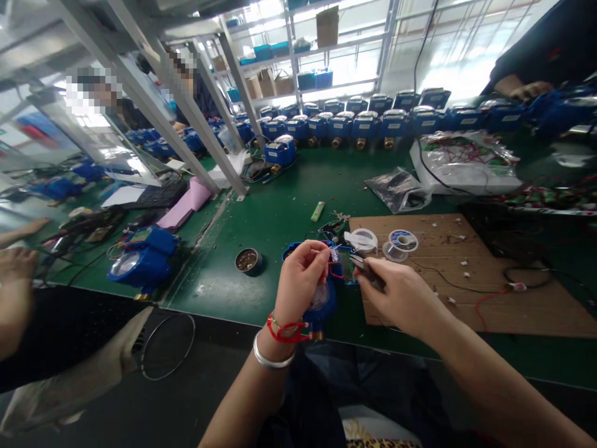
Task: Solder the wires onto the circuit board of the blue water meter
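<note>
In front of me on the bench is a blue water meter (330,303), partly hidden by my hands. Its top is opened, showing a green circuit board (346,266). My left hand (303,277) is closed in a pinch at the board's left side, on what look like thin wires (333,254). Fingers of my right hand (396,292) wrap around pliers (358,261), with the metal tips at the board's right edge. Whether the tips touch anything is too small to tell. Just beyond lie a white tape roll (361,241) and a solder wire spool (401,242).
Cardboard (443,274) with small white bits covers the bench at right. A small dark cup (249,261) and a green-and-white battery-like piece (318,211) lie nearby. Several blue meters (366,124) line the back. Another meter (142,261) stands left. Co-workers' hands (529,89) show at the sides.
</note>
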A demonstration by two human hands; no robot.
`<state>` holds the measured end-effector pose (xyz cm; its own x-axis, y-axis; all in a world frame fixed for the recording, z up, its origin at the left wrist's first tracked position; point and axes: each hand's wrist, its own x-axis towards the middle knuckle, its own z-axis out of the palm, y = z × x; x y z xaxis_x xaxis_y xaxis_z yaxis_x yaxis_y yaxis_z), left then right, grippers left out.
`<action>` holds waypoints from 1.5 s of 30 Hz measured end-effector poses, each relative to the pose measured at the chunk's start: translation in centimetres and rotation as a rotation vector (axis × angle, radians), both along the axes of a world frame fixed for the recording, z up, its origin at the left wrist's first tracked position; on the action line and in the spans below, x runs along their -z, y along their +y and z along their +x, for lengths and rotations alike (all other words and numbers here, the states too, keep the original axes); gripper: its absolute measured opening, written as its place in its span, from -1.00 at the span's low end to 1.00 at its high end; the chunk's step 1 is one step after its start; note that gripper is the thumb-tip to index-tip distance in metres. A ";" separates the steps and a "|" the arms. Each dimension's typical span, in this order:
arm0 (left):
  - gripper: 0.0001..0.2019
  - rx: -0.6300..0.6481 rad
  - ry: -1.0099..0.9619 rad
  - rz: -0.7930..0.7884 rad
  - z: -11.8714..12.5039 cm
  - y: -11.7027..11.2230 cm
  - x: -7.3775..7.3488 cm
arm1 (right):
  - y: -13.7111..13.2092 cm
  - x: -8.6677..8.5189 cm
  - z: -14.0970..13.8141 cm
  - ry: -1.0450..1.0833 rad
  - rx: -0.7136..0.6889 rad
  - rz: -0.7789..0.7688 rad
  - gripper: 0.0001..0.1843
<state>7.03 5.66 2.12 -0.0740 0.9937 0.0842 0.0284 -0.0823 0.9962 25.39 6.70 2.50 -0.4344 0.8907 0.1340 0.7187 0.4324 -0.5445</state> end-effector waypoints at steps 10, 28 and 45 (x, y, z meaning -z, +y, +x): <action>-0.85 0.025 -0.020 -0.020 -0.3 -0.1 0.1 | 1.1 -1.1 -2.9 -0.150 0.047 0.029 -0.80; -0.82 0.030 0.007 -0.024 -0.2 0.0 0.1 | 0.9 -0.3 -3.1 -0.030 0.058 0.024 -0.75; -0.80 -0.069 0.021 -0.016 0.2 0.2 0.1 | 2.6 -1.0 3.4 0.277 0.423 0.019 -0.76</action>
